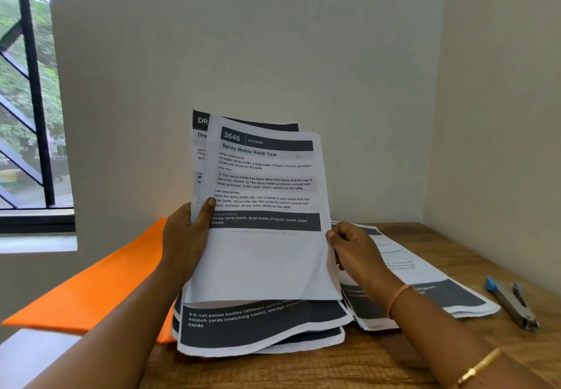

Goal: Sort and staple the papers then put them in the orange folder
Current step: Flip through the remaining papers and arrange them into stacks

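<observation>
So, the left grip [185, 236] is curled round the left edge of the Spray Bottle Refill Test sheet [267, 255] and a second sheet [198, 129] behind it, thumb on front. The right grip [355, 249] pinches the front sheet's right edge. Below, a messy paper stack [258, 328] lies on the wooden counter [394, 361], overlapping the orange folder [100, 282] at left. Another pile [425, 285] and a stapler [513, 303] sit to the right.

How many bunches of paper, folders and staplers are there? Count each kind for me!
Paper bunches: 3 (held bunch, front pile, right pile)
Orange folder: 1
Stapler: 1
Total: 5
</observation>
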`<state>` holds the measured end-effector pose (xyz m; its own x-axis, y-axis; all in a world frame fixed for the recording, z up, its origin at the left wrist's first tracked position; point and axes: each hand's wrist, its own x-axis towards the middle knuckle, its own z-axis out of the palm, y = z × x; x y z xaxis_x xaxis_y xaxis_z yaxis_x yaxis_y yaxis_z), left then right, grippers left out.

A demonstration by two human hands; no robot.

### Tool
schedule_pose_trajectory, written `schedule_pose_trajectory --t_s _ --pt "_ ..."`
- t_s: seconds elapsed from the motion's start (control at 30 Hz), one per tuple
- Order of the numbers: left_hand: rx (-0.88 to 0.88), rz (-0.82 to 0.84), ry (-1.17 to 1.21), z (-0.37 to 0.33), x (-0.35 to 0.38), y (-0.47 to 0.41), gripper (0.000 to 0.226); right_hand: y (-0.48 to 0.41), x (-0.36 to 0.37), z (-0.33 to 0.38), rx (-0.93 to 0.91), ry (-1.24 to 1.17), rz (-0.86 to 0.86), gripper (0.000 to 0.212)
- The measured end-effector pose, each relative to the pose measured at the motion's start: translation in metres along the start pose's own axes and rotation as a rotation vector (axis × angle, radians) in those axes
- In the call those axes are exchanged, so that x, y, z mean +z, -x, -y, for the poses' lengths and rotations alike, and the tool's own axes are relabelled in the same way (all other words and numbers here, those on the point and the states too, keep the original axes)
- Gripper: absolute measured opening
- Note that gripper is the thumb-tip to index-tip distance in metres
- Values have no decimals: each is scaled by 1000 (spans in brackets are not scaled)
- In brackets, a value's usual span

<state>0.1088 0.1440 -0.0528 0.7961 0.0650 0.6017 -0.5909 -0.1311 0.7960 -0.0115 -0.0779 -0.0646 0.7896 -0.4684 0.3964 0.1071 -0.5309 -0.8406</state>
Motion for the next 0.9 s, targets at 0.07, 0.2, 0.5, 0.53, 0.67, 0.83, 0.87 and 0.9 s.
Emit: schedule_pose_trajectory --t_s 0.07,0.2,0.5,0.53,0.67,0.83,0.87,0.9 --pt "-6 2 1 1 0 0 26 0 -1 -1 9 -5 -5 23" --pt "5 33 -35 3 1 1 23 3 -1 2 64 -155 81 21" --pt "-27 88 -86 4 3 2 28 4 -1 5 71 -164 68 14" --pt "-33 93 -85 4 4 2 28 4 -2 5 87 -149 62 16" --pt "-44 93 -100 4 3 2 29 3 -1 5 124 -139 62 21" --pt "-70 119 -124 7 2 0 30 2 1 1 183 -126 80 18" --pt "-72 124 -126 7 2 -1 30 2 2 -1 193 -139 76 17" --pt "-74 129 -128 8 2 -1 30 2 2 -1 206 -160 71 16"
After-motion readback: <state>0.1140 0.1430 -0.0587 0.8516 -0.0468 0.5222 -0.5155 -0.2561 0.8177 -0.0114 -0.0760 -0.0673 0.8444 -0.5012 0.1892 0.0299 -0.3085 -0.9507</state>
